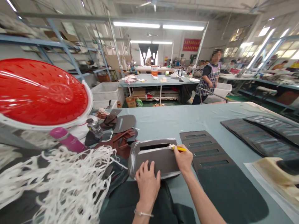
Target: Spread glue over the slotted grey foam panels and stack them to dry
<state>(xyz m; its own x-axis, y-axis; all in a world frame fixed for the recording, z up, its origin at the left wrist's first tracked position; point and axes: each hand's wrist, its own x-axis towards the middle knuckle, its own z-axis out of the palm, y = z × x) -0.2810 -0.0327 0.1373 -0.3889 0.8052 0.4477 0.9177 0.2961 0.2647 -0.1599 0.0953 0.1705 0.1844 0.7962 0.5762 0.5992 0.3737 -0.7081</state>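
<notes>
Fingers (152,166) splayed, left hand (147,183) rests on grey panel (168,161).

The right hand (184,157) hides part of the yellow tool (179,149). Toward the right edge of the table (163,121), the picture cuts off a cream block (269,169).

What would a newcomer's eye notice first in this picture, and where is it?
The first glance probably goes to the large, white-rimmed red object at the left edge, then to the tangled white strips below it. Near the centre, the right hand holds a yellow tool at the slot in a dark panel, and the left hand rests on that panel.
</notes>
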